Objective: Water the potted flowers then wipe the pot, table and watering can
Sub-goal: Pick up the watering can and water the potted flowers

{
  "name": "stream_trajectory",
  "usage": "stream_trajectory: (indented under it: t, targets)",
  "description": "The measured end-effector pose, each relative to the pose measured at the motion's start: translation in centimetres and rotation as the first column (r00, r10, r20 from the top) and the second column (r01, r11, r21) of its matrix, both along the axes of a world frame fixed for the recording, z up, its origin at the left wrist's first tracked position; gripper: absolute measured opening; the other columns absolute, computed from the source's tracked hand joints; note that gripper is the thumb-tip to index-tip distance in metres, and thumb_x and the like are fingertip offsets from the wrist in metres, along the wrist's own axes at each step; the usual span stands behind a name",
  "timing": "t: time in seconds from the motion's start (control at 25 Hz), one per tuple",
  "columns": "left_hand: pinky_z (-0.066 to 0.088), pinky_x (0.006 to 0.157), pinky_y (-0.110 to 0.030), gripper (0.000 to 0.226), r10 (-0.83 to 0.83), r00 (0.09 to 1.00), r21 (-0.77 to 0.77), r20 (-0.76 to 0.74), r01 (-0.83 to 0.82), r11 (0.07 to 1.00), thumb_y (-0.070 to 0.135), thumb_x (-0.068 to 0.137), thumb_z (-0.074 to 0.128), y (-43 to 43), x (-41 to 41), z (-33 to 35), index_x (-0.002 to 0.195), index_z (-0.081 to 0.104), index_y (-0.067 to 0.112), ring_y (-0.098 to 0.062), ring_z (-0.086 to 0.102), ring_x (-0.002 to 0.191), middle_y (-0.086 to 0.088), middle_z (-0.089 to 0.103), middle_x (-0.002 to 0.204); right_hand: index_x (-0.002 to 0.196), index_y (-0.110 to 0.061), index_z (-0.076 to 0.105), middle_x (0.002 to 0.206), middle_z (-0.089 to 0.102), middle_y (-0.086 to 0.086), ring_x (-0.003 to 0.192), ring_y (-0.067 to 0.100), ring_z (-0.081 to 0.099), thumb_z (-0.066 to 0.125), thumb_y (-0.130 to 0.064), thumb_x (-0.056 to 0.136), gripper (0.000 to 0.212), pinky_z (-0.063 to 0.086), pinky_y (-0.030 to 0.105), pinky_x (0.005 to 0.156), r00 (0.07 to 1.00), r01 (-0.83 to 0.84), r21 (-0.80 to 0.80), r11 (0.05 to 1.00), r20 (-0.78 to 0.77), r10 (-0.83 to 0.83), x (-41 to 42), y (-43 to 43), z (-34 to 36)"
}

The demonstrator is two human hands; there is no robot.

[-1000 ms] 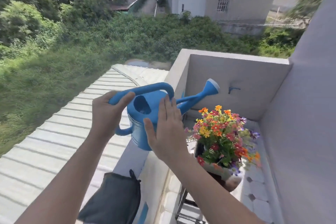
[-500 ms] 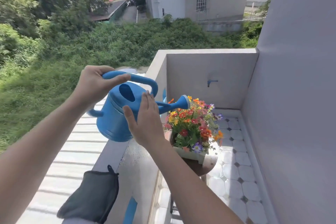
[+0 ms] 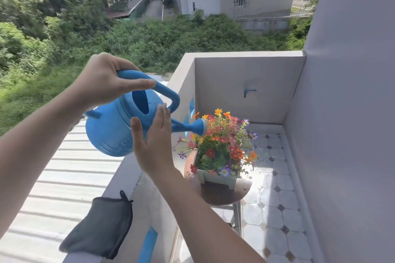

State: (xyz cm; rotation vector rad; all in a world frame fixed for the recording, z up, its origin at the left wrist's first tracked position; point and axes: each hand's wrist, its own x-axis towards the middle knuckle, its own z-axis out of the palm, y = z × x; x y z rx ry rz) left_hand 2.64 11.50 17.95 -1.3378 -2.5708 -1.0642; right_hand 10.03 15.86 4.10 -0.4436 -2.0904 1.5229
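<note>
My left hand (image 3: 104, 80) grips the top handle of a blue watering can (image 3: 113, 128), which is tilted with its spout down to the right. The rose (image 3: 200, 126) sits just above the colourful flowers (image 3: 222, 143), and thin streams of water leave it. My right hand (image 3: 152, 141) lies flat against the can's side, fingers straight. The flowers stand in a pale green footed pot (image 3: 215, 178) on a small round brown table (image 3: 226, 194). A dark grey cloth (image 3: 100, 226) lies on the parapet at lower left.
A white parapet wall (image 3: 183, 83) separates the balcony from a corrugated metal roof (image 3: 59, 177). A blue tap (image 3: 248, 92) is on the back wall. Pale tiles (image 3: 273, 198) cover the floor, and a grey wall (image 3: 342, 113) closes the right side.
The can has tipped further forward, and its spout dropped from above the flowers to just over them, with water now flowing. My view has shifted left and down.
</note>
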Motion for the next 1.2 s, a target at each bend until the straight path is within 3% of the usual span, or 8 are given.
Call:
stream_trajectory:
  t: [0.12,0.36,0.56,0.8,1.04,1.2]
  targets:
    - [0.025,0.033,-0.007,0.033,0.008,0.999,-0.055,-0.033,-0.010,0.998,0.041,0.065,0.075,-1.0,0.2,0.5,0.078,0.074,0.011,-0.005,0.039,0.032,0.008,0.055,0.040,0.149,-0.013,-0.004,0.158,-0.010,-0.003,0.142,0.005,-0.015,0.016,-0.069,0.077,0.093,-0.008,0.024,0.113,0.999,-0.037,-0.035,0.999,0.007,0.038,0.0,-1.3,0.2]
    - [0.023,0.032,-0.007,0.024,0.007,1.000,-0.137,-0.027,-0.011,0.990,0.032,0.069,0.077,-2.7,1.0,0.8,0.078,0.075,0.009,-0.005,0.037,0.030,0.014,0.049,0.034,0.148,-0.015,-0.008,0.157,-0.013,-0.006,0.141,0.003,-0.016,0.029,-0.054,0.093,0.077,-0.008,0.025,0.115,0.997,-0.075,-0.111,0.991,0.013,0.077,1.2,-4.0,0.2]
    - [0.021,0.032,-0.008,0.023,-0.042,0.999,-0.180,0.018,0.045,0.983,0.036,0.067,0.077,-2.5,2.6,1.4,0.076,0.075,0.015,-0.006,0.036,0.030,0.012,0.047,0.035,0.149,-0.018,-0.007,0.157,-0.014,-0.011,0.139,-0.002,-0.018,0.024,-0.064,0.085,0.085,-0.007,0.025,0.117,1.000,0.007,-0.180,0.984,-0.028,-0.012,2.9,-5.4,0.5]
    - [0.021,0.031,-0.008,0.026,-0.080,0.996,-0.124,-0.035,0.075,0.989,0.036,0.069,0.076,-1.7,3.1,2.2,0.078,0.075,0.012,-0.006,0.035,0.029,0.013,0.046,0.033,0.149,-0.013,-0.002,0.158,-0.006,-0.004,0.139,-0.001,-0.013,0.018,-0.069,0.077,0.093,-0.007,0.023,0.115,0.993,0.093,-0.098,0.991,-0.059,-0.099,3.0,-3.9,1.5]
    - [0.022,0.031,-0.009,0.027,-0.052,0.998,-0.118,-0.045,0.047,0.992,0.037,0.069,0.077,-2.7,2.7,2.8,0.078,0.074,0.012,-0.006,0.035,0.030,0.013,0.047,0.034,0.149,-0.011,-0.002,0.158,-0.006,-0.002,0.142,0.004,-0.011,0.018,-0.068,0.079,0.093,-0.004,0.029,0.118,0.997,0.042,-0.080,0.996,-0.058,-0.047,2.1,-4.2,1.8]
    - [0.025,0.034,-0.009,0.024,-0.034,0.998,-0.145,-0.056,0.025,0.989,0.037,0.069,0.078,-3.5,2.9,2.2,0.076,0.075,0.014,-0.006,0.041,0.035,0.013,0.051,0.038,0.149,-0.014,-0.003,0.158,-0.007,-0.006,0.140,0.000,-0.013,0.017,-0.069,0.077,0.093,-0.006,0.024,0.115,0.999,0.007,-0.108,0.994,-0.040,-0.012,2.7,-5.3,1.1]
